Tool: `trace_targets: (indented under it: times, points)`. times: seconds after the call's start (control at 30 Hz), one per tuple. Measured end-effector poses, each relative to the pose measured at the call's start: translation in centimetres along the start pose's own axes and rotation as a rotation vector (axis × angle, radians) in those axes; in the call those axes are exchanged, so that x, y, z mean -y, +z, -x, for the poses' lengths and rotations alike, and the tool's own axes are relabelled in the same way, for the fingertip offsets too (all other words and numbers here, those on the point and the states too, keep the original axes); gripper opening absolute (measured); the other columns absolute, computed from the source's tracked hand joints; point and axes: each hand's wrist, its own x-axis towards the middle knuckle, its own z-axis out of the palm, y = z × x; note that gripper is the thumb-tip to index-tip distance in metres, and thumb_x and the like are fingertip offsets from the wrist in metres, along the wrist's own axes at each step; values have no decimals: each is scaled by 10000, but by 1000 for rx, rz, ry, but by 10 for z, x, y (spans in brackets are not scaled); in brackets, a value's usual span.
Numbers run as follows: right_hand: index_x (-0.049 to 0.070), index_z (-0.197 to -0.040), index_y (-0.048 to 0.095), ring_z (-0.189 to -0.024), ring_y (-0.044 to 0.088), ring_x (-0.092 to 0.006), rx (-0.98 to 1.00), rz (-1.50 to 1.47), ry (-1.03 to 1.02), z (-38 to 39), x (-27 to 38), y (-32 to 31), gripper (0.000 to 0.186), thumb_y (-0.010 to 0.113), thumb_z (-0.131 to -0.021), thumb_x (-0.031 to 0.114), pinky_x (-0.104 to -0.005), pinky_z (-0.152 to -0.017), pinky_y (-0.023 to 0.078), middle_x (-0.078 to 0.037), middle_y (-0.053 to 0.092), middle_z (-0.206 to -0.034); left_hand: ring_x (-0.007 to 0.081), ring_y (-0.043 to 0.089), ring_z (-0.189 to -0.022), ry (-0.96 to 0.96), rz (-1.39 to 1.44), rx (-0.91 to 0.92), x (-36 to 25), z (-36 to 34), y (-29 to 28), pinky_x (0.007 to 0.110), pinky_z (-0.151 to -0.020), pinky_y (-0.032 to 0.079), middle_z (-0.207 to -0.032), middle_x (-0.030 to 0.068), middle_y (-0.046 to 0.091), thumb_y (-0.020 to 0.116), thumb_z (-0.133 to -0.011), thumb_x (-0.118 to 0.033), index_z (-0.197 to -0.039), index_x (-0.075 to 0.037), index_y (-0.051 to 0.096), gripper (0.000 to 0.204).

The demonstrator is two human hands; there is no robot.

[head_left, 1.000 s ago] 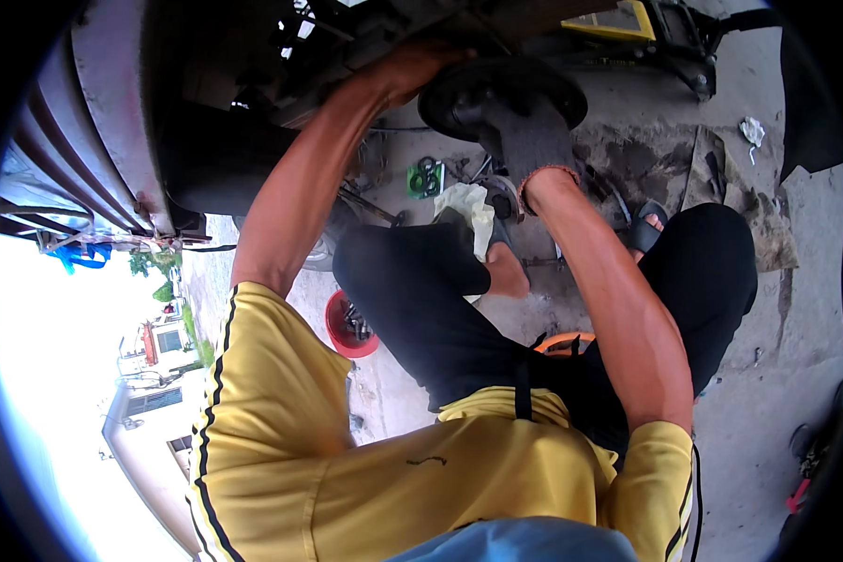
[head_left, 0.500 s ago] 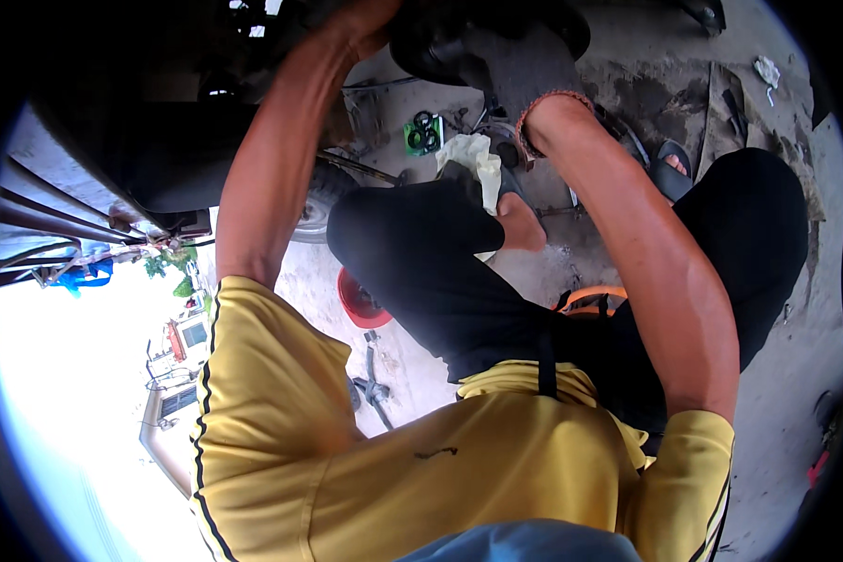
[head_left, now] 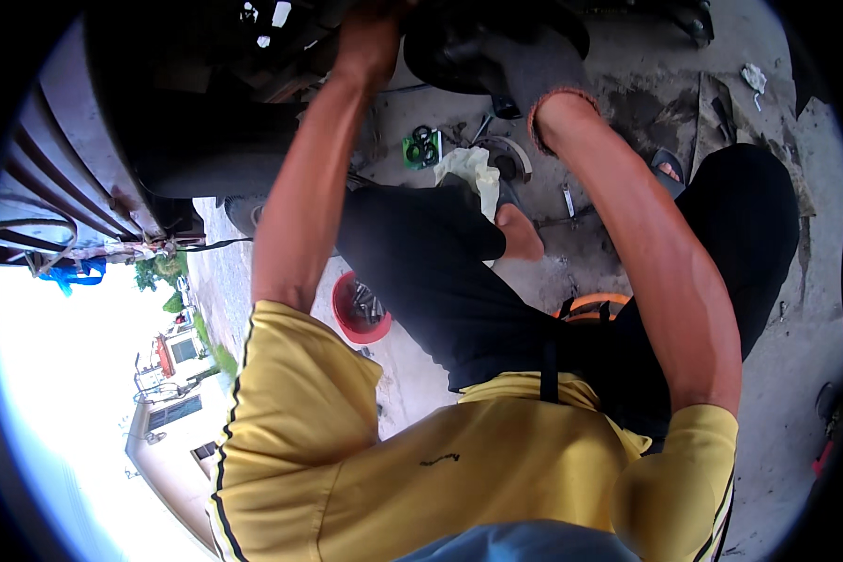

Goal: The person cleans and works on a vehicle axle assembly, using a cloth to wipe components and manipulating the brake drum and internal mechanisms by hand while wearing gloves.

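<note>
Under the dark underside of a vehicle, a black round drum-like part [head_left: 445, 67] hangs at the top of the view. My right hand [head_left: 526, 64], in a grey glove with blackened fingers, grips this part from its right side. Its fingertips fade into the shade. My bare left hand [head_left: 370, 42] reaches up beside the part's left edge, among dark machinery. Its fingers are lost in shadow, so what they touch cannot be made out. Below the part, a curved metal piece like a brake shoe [head_left: 513, 155] lies on the ground.
A red bowl [head_left: 363, 330] of metal parts stands left of my knee. A green packet with black rings [head_left: 422, 147] and a pale cloth [head_left: 473, 173] lie ahead. A wrench-like tool [head_left: 569, 200] and an orange object [head_left: 595, 304] are between my legs. A tyre borders the left.
My left forearm has swung to the right and its hand has come lower into view. My right hand stays at the round part. More of the red bowl shows.
</note>
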Motion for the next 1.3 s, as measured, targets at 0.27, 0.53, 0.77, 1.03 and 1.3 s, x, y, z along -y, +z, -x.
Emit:
trace_targets:
  times: [0.27, 0.53, 0.77, 1.03, 1.3]
  points:
    - [13, -1082, 654, -819, 675, -286, 220, -324, 60, 52, 39, -26, 306, 599, -872, 228, -359, -690, 520, -185, 681, -959, 111, 645, -844, 267, -14, -140, -50, 115, 35, 253, -792, 514, -902, 55, 700, 756, -807, -27, -955, -3, 686, 166]
    - [52, -1032, 657, -828, 682, -288, 176, -145, 335, 74, 74, -44, 227, 577, -887, 208, -354, -672, 524, -161, 687, -958, 139, 625, -852, 441, -224, -226, -49, 92, 27, 287, -787, 490, -898, 63, 692, 689, -882, -168, -1031, -9, 677, 218]
    - [2, -1129, 651, -846, 667, -210, 318, -199, 493, 92, 71, -61, 355, 604, -872, 242, -309, -794, 505, -132, 696, -964, 256, 579, -1144, -121, -187, -144, -7, 3, 21, 319, -1006, 410, -1276, 176, 601, 595, -952, -332, -1245, 49, 580, 481]
    - [21, -1020, 680, -582, 561, -153, 319, -145, 352, 117, 77, -63, 252, 602, -885, 219, -309, -582, 460, -75, 632, -712, 229, 509, -1250, -204, 77, -47, -13, 0, 28, 317, -1090, 334, -1404, 161, 506, 606, -945, -386, -1377, 28, 482, 611]
    - [9, -984, 682, -623, 608, -180, 401, -8, 75, 134, 77, -64, 278, 598, -898, 260, -333, -605, 487, -99, 626, -706, 245, 556, -1189, -189, 259, 9, -10, 5, 17, 322, -1055, 379, -1328, 169, 569, 610, -938, -366, -1300, 32, 547, 542]
